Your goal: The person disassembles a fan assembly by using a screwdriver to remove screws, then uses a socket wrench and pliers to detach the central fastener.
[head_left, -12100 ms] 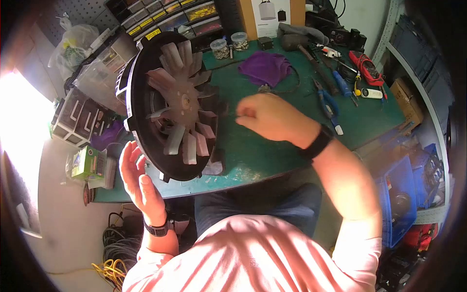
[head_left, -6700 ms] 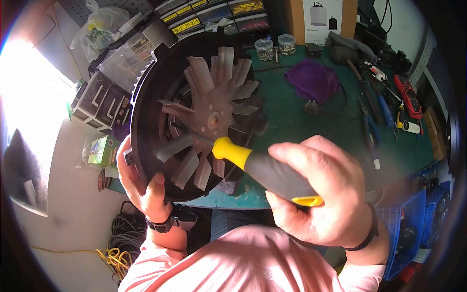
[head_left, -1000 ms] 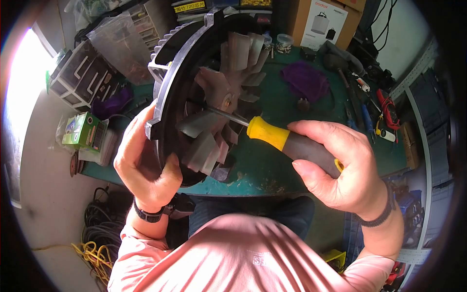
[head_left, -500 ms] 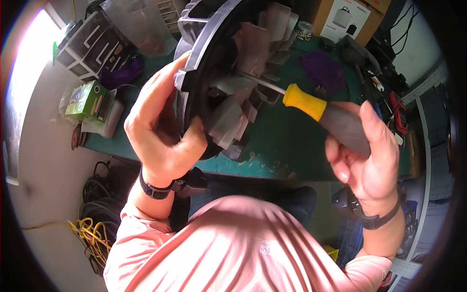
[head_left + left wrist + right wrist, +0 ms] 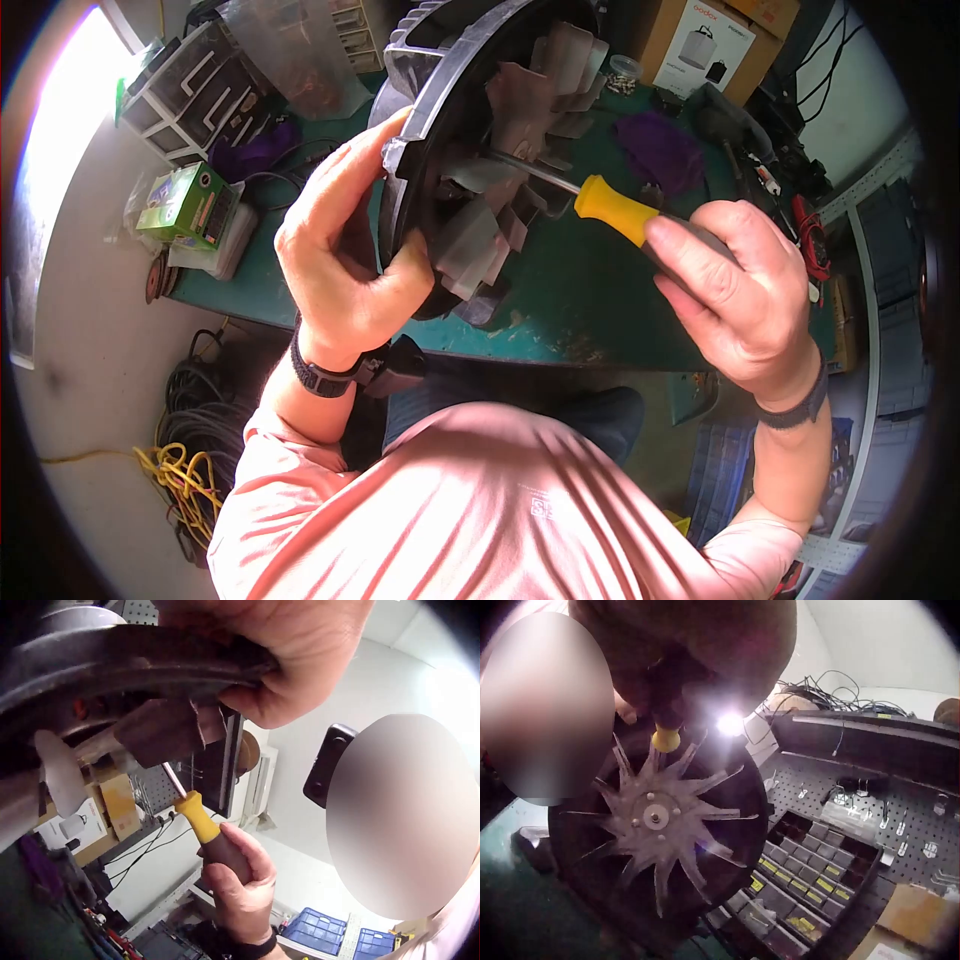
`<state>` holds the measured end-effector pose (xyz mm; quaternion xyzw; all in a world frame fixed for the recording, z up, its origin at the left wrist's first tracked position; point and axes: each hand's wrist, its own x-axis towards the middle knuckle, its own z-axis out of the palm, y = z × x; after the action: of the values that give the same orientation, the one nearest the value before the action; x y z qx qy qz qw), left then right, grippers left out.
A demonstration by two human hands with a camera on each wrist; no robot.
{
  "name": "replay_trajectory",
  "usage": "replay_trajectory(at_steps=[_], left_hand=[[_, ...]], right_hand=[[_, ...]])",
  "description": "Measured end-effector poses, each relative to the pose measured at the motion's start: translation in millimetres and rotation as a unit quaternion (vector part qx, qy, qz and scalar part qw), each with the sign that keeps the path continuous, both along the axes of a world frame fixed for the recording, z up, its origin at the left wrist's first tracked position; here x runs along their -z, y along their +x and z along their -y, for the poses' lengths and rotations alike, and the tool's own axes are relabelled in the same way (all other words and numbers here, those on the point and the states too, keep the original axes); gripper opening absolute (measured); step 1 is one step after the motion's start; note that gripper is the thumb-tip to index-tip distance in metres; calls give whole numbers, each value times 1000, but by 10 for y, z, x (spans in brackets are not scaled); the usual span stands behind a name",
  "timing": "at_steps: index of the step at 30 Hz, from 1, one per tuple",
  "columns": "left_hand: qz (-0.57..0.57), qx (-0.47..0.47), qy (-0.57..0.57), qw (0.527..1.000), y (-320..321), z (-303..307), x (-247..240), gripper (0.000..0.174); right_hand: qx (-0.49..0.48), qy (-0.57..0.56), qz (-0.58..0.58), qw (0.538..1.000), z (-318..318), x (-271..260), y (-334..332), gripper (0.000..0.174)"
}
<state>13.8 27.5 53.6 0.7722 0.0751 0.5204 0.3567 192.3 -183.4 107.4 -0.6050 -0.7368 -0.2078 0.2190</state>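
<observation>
A round black housing with a rim (image 5: 440,90) is tilted up at the table's far-left part, its metal fan blades (image 5: 520,100) facing right. The left hand (image 5: 345,260) grips the housing's lower rim, thumb on the near side. Fingers of the right hand (image 5: 740,290) are curled round the dark handle of a screwdriver with a yellow collar (image 5: 615,208). Its shaft runs in between the blades; the tip is hidden. In the right wrist view the fan hub (image 5: 656,817) faces the camera, with the yellow collar (image 5: 666,740) above it.
A green table (image 5: 590,290) carries a purple cloth (image 5: 660,150), a jar of small parts (image 5: 624,72) and a red meter (image 5: 812,235). A cardboard box (image 5: 715,45) stands behind; a green box (image 5: 185,205) sits at the left. Cables (image 5: 195,475) lie below.
Since half a second ago, the right hand's fingers have closed round the screwdriver handle from a looser, opened-out pose. Over the last second the housing and screwdriver have shifted up and right in the head view.
</observation>
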Motion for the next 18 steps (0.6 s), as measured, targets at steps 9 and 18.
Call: replay_trajectory(at_steps=[9,18], left_hand=[[-9,-17,-20,1000,-13,-9,25,58],[-37,-17,-72,997,-57,36,44,60]], right_hand=[[105,-62,-685,718,30,-6,-367,46],[46,19,-449,892,13,128,-184,26]])
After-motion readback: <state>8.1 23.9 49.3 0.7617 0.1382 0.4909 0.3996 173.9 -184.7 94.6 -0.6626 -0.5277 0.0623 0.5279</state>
